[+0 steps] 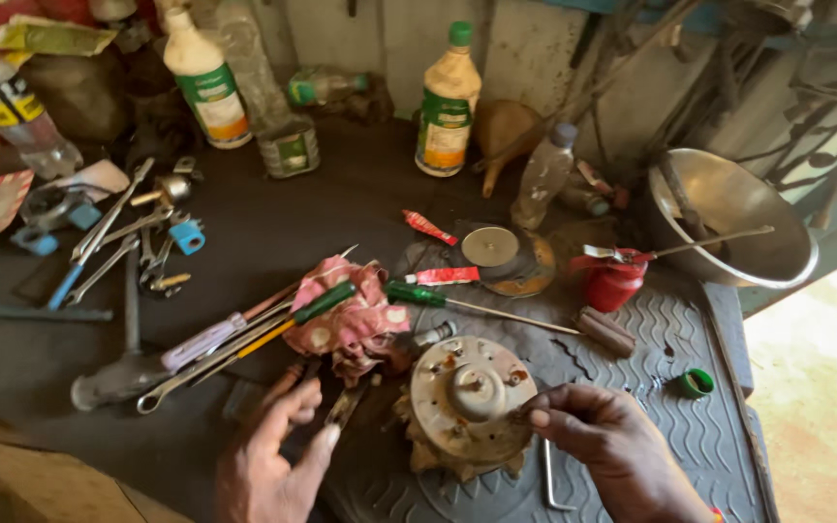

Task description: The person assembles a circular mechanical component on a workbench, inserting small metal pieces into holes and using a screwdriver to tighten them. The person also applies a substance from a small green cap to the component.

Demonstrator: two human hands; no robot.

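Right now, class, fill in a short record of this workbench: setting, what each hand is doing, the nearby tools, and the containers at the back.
Setting: dark, cluttered workbench with a ribbed rubber mat
Left hand: open, fingers by a small metal tool, touch unclear
Right hand: fingertips pinching the edge of a round rusty metal part
Beside the part: pink patterned rag, green-handled screwdriver
Left of the rag: spanners and screwdrivers
Back: two white bottles with green labels, steel bowl, red oil can
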